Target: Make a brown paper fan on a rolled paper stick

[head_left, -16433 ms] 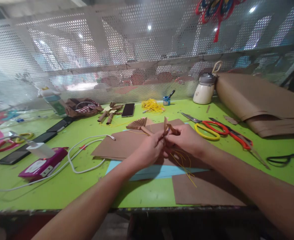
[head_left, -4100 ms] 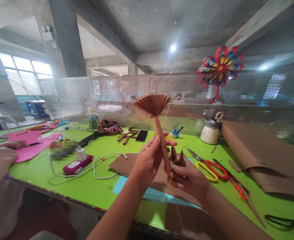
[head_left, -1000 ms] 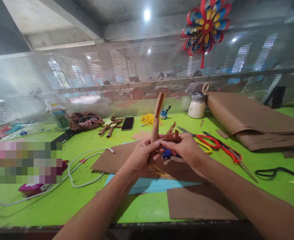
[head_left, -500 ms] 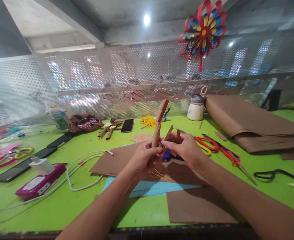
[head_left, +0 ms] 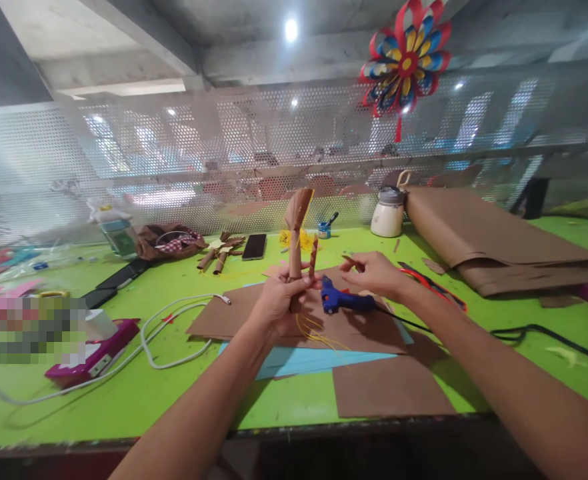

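My left hand (head_left: 280, 299) is wrapped round an upright rolled brown paper tube (head_left: 295, 250), which flares at the top and has a yellow strand along it. A narrow twisted brown paper strip (head_left: 313, 257) stands up beside the tube, at my left fingertips. My right hand (head_left: 377, 275) is raised to the right, its fingers pinched on a small brown paper piece (head_left: 355, 263). Just below it a blue glue gun (head_left: 347, 301) lies over the brown paper sheet (head_left: 244, 310). Loose yellow strands (head_left: 314, 330) hang below my left hand.
Red-handled scissors (head_left: 431, 285) lie partly behind my right forearm. Farther back are a phone (head_left: 255, 247), brown paper rolls (head_left: 219, 257), a white jar (head_left: 387, 217) and folded brown paper (head_left: 499, 240). On the left, a white cable (head_left: 147, 340) runs by a purple power strip (head_left: 97, 353).
My right hand has moved away from the tube, rightward, with a brown paper piece. The tube has shifted slightly left in my left hand. The glue gun now shows fully.
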The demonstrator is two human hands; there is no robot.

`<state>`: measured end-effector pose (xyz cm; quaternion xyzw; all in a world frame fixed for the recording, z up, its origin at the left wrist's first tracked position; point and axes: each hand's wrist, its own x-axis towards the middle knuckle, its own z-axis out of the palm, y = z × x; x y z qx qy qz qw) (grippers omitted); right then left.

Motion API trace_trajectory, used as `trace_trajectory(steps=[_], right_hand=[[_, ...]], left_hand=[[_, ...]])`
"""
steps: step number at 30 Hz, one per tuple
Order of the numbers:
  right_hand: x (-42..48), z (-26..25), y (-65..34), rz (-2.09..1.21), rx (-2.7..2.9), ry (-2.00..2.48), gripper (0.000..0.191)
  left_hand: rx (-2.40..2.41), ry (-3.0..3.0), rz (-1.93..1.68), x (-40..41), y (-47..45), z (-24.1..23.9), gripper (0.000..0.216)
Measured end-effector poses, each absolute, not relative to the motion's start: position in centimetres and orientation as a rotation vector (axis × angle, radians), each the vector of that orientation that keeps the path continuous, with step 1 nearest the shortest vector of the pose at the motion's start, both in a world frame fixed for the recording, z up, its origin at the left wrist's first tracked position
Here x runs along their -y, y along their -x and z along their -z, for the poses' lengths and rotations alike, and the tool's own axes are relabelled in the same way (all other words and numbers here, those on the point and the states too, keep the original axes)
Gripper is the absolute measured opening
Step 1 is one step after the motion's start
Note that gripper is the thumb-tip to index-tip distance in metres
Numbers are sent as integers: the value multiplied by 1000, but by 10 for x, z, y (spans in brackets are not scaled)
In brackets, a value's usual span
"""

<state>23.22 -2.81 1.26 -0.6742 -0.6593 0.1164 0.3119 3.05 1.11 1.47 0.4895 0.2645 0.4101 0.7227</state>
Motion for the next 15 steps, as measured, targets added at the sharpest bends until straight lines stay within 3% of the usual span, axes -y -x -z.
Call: trace_trajectory(steps=[7, 15], right_hand=[[29, 5, -232, -280, 2174, 1996, 7], [16, 15, -227, -192, 2235, 1983, 29]], left_hand=[[-480, -1034, -958, -16, -25, -18, 22], [-334, -1051, -893, -17, -21, -17, 23]])
